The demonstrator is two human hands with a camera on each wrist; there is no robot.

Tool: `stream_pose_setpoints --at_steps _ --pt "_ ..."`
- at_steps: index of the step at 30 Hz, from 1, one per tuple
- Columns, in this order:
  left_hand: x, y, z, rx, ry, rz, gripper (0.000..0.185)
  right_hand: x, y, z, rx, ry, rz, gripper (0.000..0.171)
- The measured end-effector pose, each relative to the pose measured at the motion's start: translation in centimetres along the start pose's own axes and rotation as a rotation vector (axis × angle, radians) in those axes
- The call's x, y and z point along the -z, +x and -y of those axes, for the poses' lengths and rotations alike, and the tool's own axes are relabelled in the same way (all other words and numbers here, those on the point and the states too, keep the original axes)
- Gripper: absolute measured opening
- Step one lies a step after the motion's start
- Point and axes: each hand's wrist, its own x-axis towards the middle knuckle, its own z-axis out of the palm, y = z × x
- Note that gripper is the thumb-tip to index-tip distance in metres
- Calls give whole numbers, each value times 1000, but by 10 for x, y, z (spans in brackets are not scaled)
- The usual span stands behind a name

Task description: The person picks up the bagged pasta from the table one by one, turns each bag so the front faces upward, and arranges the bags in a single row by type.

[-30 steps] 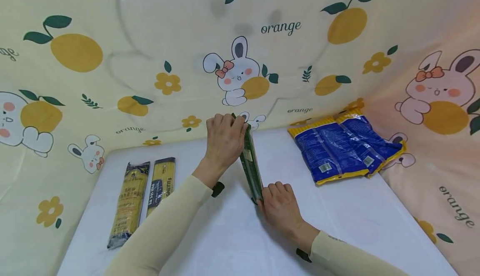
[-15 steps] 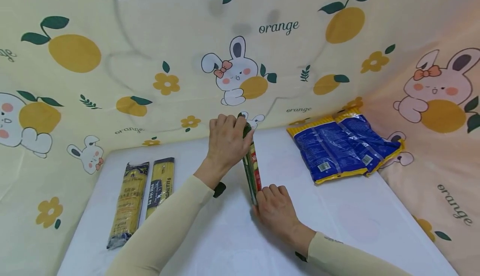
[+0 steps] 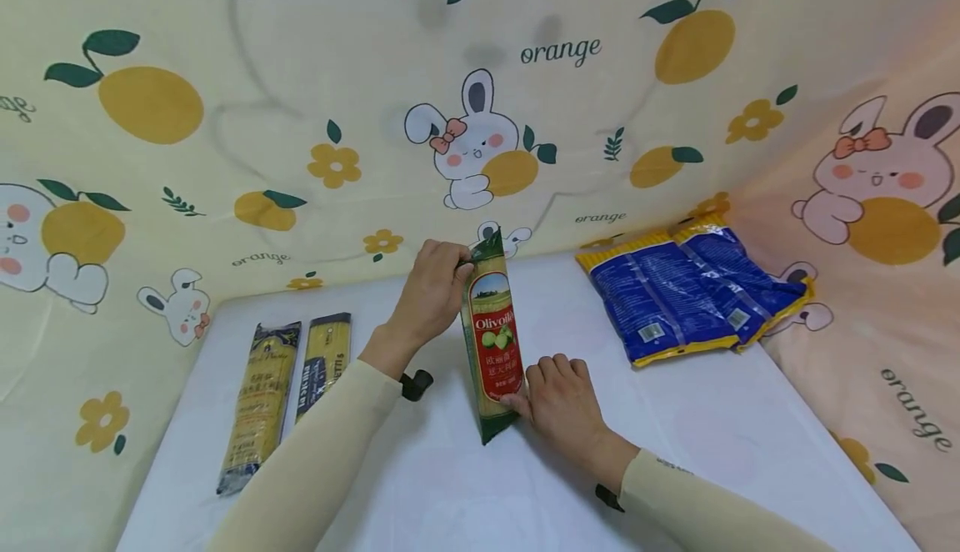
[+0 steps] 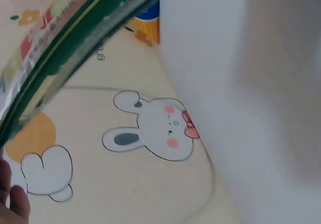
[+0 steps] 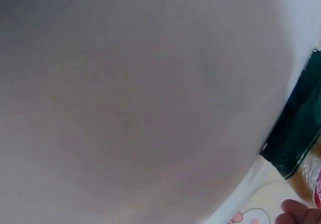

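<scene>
A green spaghetti pack with a red label stands tilted over the middle of the table, its printed front facing the head camera. My left hand pinches its upper left edge, thumb at the front. Low on the right side, my right hand holds the pack with the thumb across its front; the other fingers are partly behind it. In the left wrist view the pack crosses the upper left corner edge-on. Its dark green end shows at the right of the right wrist view, near my fingertips.
Two more spaghetti packs, one longer and one shorter, lie side by side on the left of the white table. Blue and yellow bags lie at the back right. A printed cloth hangs behind the table.
The green spaghetti pack has turned from edge-on to show its red front label. My left hand has shifted left and slightly down; my right hand stays at the lower end.
</scene>
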Motion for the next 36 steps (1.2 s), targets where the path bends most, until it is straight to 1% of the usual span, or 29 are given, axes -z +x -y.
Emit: stream_pose_setpoints --at_steps 2,4,5,8,12,15,17,20,22,25,31,33,36 --pt "1 -3 4 -4 -40 2 9 -1 3 0 -16 6 28 60" --pt "2 -4 6 -9 -39 0 10 -3 5 0 -32 28 49 61" --pt "3 -5 7 -16 -22 -4 11 -3 7 1 -40 44 54 61" --pt "4 -6 10 -41 82 -30 15 -4 9 4 -64 81 59 60" --pt "2 -7 14 -67 281 -86 21 -4 11 7 -79 105 62 58" --pt "-1 -9 16 -73 403 -121 23 -4 12 9 -78 102 66 58" --pt "-3 -10 17 -67 450 -143 22 -4 12 11 -73 95 66 57" --pt "-5 -12 19 -43 483 -156 23 -1 13 15 -66 76 71 57" --pt "-5 -12 20 -17 488 -139 25 1 14 18 -65 69 82 57" --pt "-5 -12 22 9 512 -94 28 6 15 24 -71 72 109 56" --pt "-3 -13 28 11 576 -35 27 17 16 44 -77 90 107 54" --pt "-3 -15 31 21 591 -1 26 18 16 51 -81 105 112 53" --pt "-3 -20 37 46 616 63 25 18 17 60 -101 151 152 50"
